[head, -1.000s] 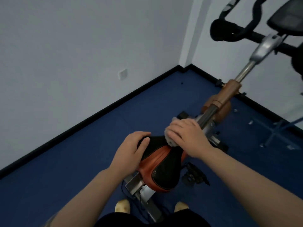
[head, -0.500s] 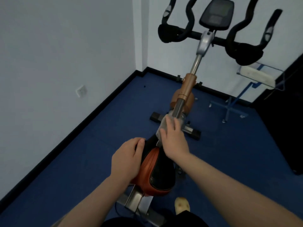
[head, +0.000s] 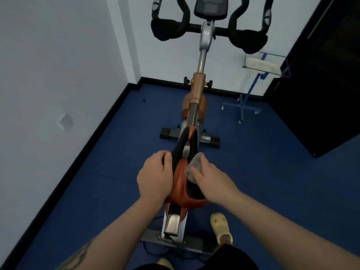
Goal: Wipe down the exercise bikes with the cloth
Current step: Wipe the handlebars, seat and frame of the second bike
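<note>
Down at the saddle, the fingers of the right hand are curling over a small grey cloth and pressing it against the saddle's right side, with the thumb lying on the cloth's lower edge. Behind those fingers the back of the hand is facing up, and the bare right forearm is running back toward the lower right corner of the view. Across from it, the fingers of the left hand are wrapping round the saddle's left edge, their tips tucking out of sight against the black padding, while the thumb is lying along the top. That wrist is bending slightly, and the left forearm, marked with a dark tattoo, is stretching down to the bottom left. Both hands are thus sitting on the one orange-and-black saddle, which is tipping nose-up toward the handlebars. One exercise bike is standing in view on the blue floor, its orange post rising to one pair of black handlebars and one dark console. One cloth is showing, bunched under the right hand. Two pale shoes are peeking in at the bottom, one just right of the bike's rear frame and one at the lower edge. One blue wheeled stand is standing near the right wall, beside one dark cabinet.
</note>
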Demonstrator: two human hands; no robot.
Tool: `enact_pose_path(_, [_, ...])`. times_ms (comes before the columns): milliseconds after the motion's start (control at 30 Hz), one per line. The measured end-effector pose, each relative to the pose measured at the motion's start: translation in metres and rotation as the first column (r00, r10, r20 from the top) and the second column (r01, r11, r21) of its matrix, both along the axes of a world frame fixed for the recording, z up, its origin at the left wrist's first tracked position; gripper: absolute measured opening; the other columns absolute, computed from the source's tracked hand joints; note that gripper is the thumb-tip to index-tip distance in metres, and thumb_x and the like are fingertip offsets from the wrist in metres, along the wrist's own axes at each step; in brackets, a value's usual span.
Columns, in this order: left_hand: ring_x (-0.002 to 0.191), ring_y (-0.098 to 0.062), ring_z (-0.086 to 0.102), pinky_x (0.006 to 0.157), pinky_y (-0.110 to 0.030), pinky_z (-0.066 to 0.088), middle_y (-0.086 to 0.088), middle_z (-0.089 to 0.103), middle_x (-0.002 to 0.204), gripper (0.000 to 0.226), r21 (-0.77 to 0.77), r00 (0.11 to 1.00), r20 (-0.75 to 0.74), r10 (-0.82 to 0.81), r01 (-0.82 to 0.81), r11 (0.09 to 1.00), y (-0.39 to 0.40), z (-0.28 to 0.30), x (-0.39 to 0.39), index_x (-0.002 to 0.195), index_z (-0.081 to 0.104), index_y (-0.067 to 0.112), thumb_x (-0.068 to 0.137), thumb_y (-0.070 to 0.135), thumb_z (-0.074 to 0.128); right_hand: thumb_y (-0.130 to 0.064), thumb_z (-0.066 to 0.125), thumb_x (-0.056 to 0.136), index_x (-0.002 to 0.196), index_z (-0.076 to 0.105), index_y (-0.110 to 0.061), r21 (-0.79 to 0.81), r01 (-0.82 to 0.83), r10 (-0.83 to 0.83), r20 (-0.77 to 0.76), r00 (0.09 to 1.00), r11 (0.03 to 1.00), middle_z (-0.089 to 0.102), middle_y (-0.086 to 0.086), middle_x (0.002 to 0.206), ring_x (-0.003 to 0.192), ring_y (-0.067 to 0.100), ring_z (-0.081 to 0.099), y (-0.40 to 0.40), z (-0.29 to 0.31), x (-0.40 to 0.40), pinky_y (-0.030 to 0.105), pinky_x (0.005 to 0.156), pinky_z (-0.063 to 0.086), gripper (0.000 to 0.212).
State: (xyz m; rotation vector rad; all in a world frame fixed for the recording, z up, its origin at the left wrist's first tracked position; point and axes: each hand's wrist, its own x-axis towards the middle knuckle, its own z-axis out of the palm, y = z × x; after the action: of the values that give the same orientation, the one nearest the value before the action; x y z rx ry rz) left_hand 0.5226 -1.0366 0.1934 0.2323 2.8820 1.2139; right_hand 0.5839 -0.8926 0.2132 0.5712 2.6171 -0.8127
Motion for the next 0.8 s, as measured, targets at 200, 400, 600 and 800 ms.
enact_pose_path(200, [0.096,-0.005,0.053,0.077,-0.028,0.036,0.018,0.060,0.105,0.030,0.023,1.000,0.004,-0.016,0.016,1.000,-0.003,-0.001,0.001,0.116,0.064,0.029,0.102,0.037,0.038,-0.052,0.027,0.099,0.156,0.008,-0.022,-0.055,0.164,-0.170,-0.138,0.976,0.985,0.027,0.007,0.155,0.131,0.028,0.039,-0.026,0.002,0.005,0.039,0.095,0.042,0.067])
enact_pose_path(400, [0.092,-0.003,0.049,0.077,-0.030,0.036,0.016,0.061,0.105,0.028,0.021,1.000,0.010,-0.019,0.019,1.000,-0.002,-0.001,0.001,0.114,0.064,0.029,0.101,0.038,0.040,-0.054,0.026,0.099,0.155,-0.003,-0.023,0.160,0.113,-0.080,-0.202,0.976,0.981,0.003,0.003,0.161,0.139,0.031,0.022,-0.045,0.000,0.027,0.049,0.104,0.040,0.071])
enact_pose_path(600, [0.092,-0.006,0.053,0.075,-0.030,0.038,0.018,0.058,0.100,0.029,0.025,0.999,0.002,-0.033,0.033,0.999,-0.003,0.000,0.003,0.114,0.064,0.029,0.101,0.038,0.039,-0.050,0.030,0.099,0.155,0.000,-0.019,0.272,0.143,-0.083,-0.221,0.972,0.952,0.007,0.006,0.161,0.139,0.033,0.022,-0.064,0.001,0.028,0.052,0.104,0.036,0.070])
enact_pose_path(800, [0.089,-0.008,0.051,0.074,-0.033,0.037,0.017,0.056,0.095,0.034,0.010,0.999,-0.012,-0.030,0.031,0.999,0.001,0.001,0.003,0.108,0.064,0.026,0.102,0.040,0.034,-0.046,0.029,0.102,0.156,-0.002,-0.018,0.122,0.205,-0.198,-0.069,0.978,0.971,0.017,0.011,0.159,0.137,0.036,0.030,-0.038,0.010,-0.014,0.050,0.104,0.036,0.069])
